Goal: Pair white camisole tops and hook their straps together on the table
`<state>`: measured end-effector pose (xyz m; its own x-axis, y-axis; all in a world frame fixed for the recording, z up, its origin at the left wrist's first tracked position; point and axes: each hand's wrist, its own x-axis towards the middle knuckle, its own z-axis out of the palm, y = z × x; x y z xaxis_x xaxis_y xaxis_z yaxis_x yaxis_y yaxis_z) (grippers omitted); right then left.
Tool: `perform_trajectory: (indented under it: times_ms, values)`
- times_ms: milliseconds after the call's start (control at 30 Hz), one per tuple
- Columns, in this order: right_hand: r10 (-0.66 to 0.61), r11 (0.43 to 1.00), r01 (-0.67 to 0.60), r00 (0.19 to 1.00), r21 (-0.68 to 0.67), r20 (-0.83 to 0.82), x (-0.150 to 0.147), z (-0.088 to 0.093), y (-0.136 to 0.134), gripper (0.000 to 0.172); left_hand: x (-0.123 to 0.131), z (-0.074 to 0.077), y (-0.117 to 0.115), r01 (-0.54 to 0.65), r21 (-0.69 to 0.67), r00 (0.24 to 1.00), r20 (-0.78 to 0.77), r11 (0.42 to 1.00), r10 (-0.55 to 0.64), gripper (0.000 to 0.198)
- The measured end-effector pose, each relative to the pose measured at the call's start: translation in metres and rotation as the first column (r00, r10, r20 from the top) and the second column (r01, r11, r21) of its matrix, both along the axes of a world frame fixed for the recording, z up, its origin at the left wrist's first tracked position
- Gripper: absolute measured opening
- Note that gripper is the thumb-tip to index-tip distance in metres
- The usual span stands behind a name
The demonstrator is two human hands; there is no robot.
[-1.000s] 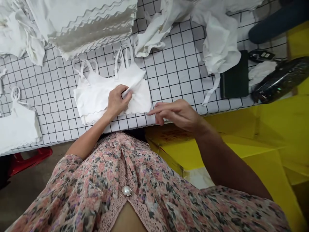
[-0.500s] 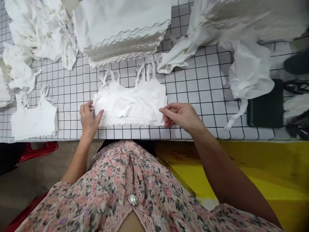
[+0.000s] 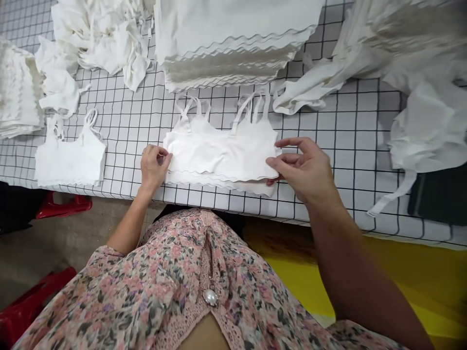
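Note:
A white cropped bra top (image 3: 219,153) with thin adjustable straps and a scalloped hem lies flat on a white table cover with a black grid (image 3: 328,116). My left hand (image 3: 155,167) pinches the top's left edge between fingers and thumb. My right hand (image 3: 302,165) is at the right edge, touching it with its fingers apart. A tall stack of folded white tops (image 3: 233,43) stands just beyond the straps. A second white top (image 3: 69,155) lies flat to the left.
A crumpled white heap (image 3: 105,39) and a small folded stack (image 3: 18,92) lie at the far left. Loose white garments (image 3: 426,126) lie at the right, beside a dark object (image 3: 438,194). Below the table edge are yellow cardboard (image 3: 419,272) and a red stool (image 3: 63,206).
The top's corner, folded under my left hand earlier, now lies flat. My hands have moved to its opposite edges, and the view has turned, so the table sits straighter and shifted.

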<state>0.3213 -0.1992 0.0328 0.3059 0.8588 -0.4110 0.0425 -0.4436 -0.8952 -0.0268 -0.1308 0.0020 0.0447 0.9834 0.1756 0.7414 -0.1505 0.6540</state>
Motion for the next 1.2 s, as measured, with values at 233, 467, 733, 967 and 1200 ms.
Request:
perform_trajectory:
  times_ms: [233, 467, 733, 967, 1200]
  values:
    - [0.020, 0.998, -0.019, 1.000, 0.051, -0.020, -0.009, 0.011, 0.003, 0.017, 0.002, 0.000, -0.001, -0.040, -0.123, 0.998, 0.035, 0.992, 0.045, 0.016]
    - [-0.015, 0.997, 0.018, 0.999, 0.071, -0.040, -0.007, 0.012, 0.010, 0.012, 0.004, 0.018, 0.014, 0.012, -0.060, 0.978, 0.209, 0.998, 0.001, 0.008]
    - [-0.049, 0.953, 0.089, 0.989, 0.289, -0.142, 0.024, 0.027, 0.080, 0.015, 0.010, 0.061, 0.109, 0.187, -0.104, 0.877, 0.465, 0.977, -0.119, 0.012]
    - [0.018, 0.904, 0.036, 0.992, 0.425, -0.122, 0.040, 0.055, 0.090, 0.028, 0.009, 0.084, 0.126, 0.151, -0.144, 0.876, 0.477, 0.978, -0.065, 0.015]
    - [-0.111, 0.977, 0.123, 0.991, 0.177, -0.075, 0.010, 0.012, -0.002, 0.024, -0.007, 0.030, 0.013, 0.098, -0.314, 0.836, 0.541, 0.944, 0.093, 0.009]
